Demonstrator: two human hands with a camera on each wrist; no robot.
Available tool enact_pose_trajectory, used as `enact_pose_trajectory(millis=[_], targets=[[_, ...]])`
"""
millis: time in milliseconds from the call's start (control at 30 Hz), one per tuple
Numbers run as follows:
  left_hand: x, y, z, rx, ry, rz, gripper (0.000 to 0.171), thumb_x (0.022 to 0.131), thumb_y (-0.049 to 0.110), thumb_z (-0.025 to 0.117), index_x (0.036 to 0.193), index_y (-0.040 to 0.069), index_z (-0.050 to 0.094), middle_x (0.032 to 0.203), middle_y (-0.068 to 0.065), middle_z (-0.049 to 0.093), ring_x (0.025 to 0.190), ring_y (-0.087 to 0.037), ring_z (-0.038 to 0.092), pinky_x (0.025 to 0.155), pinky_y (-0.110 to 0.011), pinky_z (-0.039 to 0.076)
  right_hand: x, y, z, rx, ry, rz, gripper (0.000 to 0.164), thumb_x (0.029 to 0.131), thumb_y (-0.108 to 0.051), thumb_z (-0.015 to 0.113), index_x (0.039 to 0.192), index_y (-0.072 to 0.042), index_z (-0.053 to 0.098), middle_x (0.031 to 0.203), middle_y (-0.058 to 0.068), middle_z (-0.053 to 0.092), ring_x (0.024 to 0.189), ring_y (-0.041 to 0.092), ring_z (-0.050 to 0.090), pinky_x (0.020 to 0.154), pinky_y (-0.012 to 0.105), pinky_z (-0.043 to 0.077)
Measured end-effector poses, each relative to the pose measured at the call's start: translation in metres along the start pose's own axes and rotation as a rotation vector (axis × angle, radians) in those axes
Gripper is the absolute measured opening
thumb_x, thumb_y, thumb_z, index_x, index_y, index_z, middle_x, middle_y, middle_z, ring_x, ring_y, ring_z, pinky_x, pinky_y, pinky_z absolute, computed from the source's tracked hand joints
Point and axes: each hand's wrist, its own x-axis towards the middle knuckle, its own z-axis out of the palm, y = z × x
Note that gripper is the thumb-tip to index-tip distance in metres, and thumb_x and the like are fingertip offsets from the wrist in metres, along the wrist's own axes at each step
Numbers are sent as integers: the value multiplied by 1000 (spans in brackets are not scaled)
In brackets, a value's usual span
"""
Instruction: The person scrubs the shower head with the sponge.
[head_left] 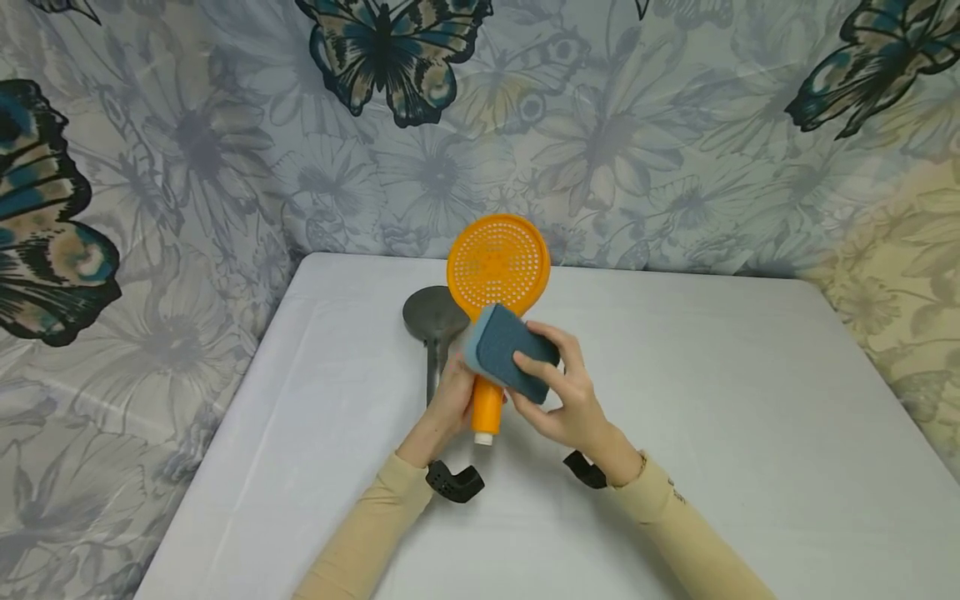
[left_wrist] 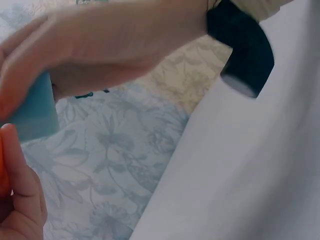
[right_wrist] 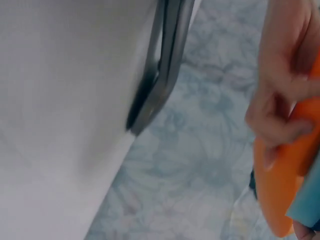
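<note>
Item 1, an orange perforated strainer [head_left: 498,265], is held up over the middle of the table [head_left: 735,383], round head to the far side, handle to the near side. The handle ends in a white tip.

The left hand [head_left: 450,393] grips the handle, fingers curled around the orange plastic, as the right wrist view shows. The right hand [head_left: 567,398] holds item 2, a blue sponge [head_left: 517,346], pinched between thumb and spread fingers. The sponge has a dark blue face and a lighter blue body; it sits in front of the upper handle, just below the strainer head. Whether the 2 items touch cannot be told.

Item 3, a dark grey utensil [head_left: 435,312] with a round head, lies on the table to the left of the strainer, its head to the far side.

Writing: small dark marks show on the cuff of the right beige sleeve [head_left: 678,525], too small to read.

Each wrist bears 1 black device [head_left: 455,483]. The far backdrop [head_left: 600,158] carries printed flowers and butterflies.
</note>
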Motion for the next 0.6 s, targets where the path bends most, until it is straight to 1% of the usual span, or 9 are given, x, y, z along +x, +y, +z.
enact_pose_trajectory(millis=[100,233,300,333,400,500,533,567,600], targets=[[2,-10,-7,60,47,42,23,99,28,44,99,13,62,79,-1,58,59,-10,57,54,-24,51,1,7,1,-56,61,69,32,87,-24,64,104,3,63,124,38,39,112,49,39,98,37,37],[2,-8,-6,88,98,73,25,99,14,41,93,13,65,78,1,61,63,-10,58,58,-24,51,-5,1,7,-30,85,87,34,86,-25,65,103,4,62,122,39,40,110,48,42,95,36,39],[2,-1,-2,92,118,99,27,98,8,41,89,14,66,79,2,62,67,-8,58,62,-22,50,-9,-6,9,22,46,51,33,86,-24,65,103,4,62,120,39,40,109,46,43,93,36,40],[1,4,0,116,124,115,28,98,8,39,88,10,66,79,2,62,68,-8,57,62,-21,49,-11,-10,9,51,8,20,32,86,-24,65,103,3,62,119,39,41,109,45,43,93,35,40],[0,14,4,171,115,129,30,100,10,35,91,-1,62,80,0,60,68,-7,54,62,-19,47,-14,-17,7,105,-88,-50,30,85,-22,65,105,0,62,118,38,41,110,43,42,94,35,40],[-2,25,9,260,93,109,39,102,15,26,99,-16,50,82,-2,56,67,-7,51,61,-18,45,-14,-23,4,163,-203,-125,28,85,-20,65,107,-1,63,119,37,40,113,41,40,96,36,39],[-3,25,9,282,82,105,41,102,15,23,100,-19,46,82,-2,54,67,-7,51,62,-18,45,-14,-23,3,169,-219,-133,28,86,-19,64,107,-2,62,120,36,40,113,40,40,97,36,38],[-3,25,9,263,73,87,42,102,17,22,101,-19,45,83,-1,54,69,-7,51,63,-18,45,-13,-21,3,172,-219,-132,28,86,-19,64,107,-1,62,120,37,40,114,41,39,97,37,38],[-3,24,9,303,72,105,39,101,14,25,101,-19,45,83,0,54,70,-6,51,65,-18,45,-12,-17,3,168,-201,-128,28,86,-19,64,107,-1,62,119,37,40,113,41,39,97,37,38]])
